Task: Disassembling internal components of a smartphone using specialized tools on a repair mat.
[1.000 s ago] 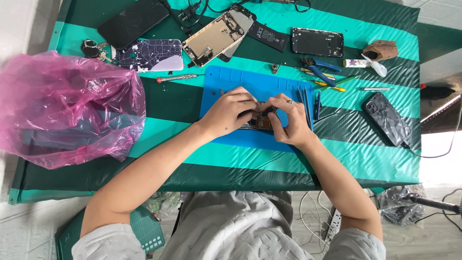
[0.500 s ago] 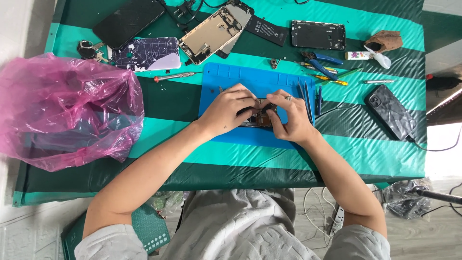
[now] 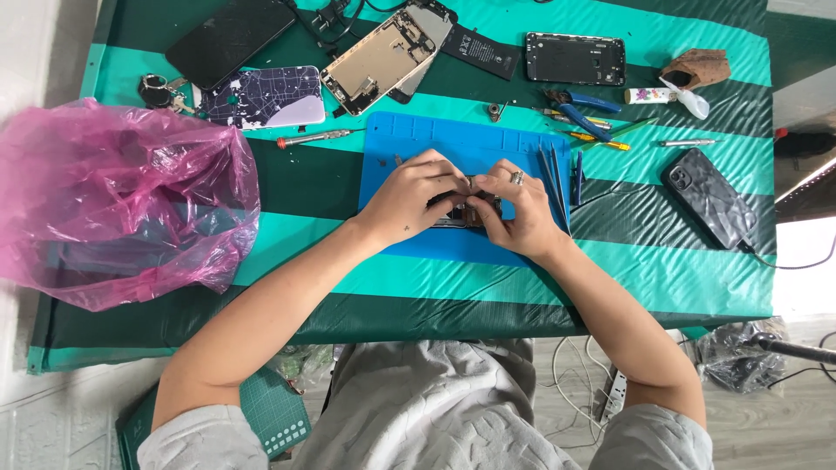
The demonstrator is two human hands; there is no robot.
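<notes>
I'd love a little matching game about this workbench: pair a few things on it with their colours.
Things:
1. plastic bag
2. work mat
3. phone case
4. pliers

Colours:
A. blue handles
B. black
C. pink
D. solid blue, under the hands

Pairs: 1-C, 2-D, 3-B, 4-A
</notes>
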